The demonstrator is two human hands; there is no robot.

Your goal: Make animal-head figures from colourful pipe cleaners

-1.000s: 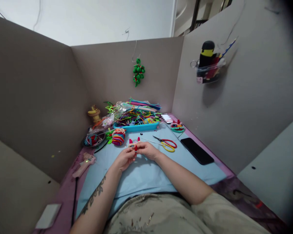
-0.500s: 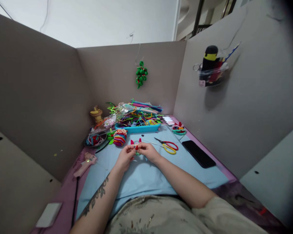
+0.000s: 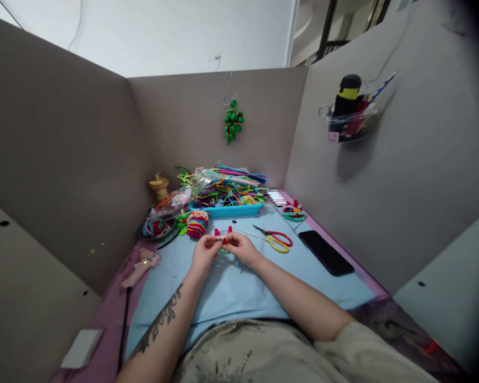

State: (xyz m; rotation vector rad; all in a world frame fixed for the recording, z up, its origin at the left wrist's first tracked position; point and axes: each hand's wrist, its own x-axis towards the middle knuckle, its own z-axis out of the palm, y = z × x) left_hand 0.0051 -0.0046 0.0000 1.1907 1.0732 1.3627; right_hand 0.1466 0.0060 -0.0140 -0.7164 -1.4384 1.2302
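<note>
Left forearm (image 3: 159,322) tattooed; beige patterned shirt (image 3: 287,354), short sleeves

The mat (image 3: 231,287) lies on the table (image 3: 112,314), and over its middle the left hand (image 3: 205,255) and right hand (image 3: 241,249) meet on a small pipe-cleaner figure (image 3: 223,235). Behind the hands, at the mat's far edge, stands a tray (image 3: 225,210) heaped with pipe cleaners (image 3: 223,189), with a woven ball (image 3: 197,224) and a dish (image 3: 156,229) to its left. Right of the hands lie scissors (image 3: 275,239), then a phone (image 3: 327,252) further right, while a glue gun (image 3: 140,263) lies left of the mat, and an ornament (image 3: 233,119) hangs on the wall behind the tray.
</note>
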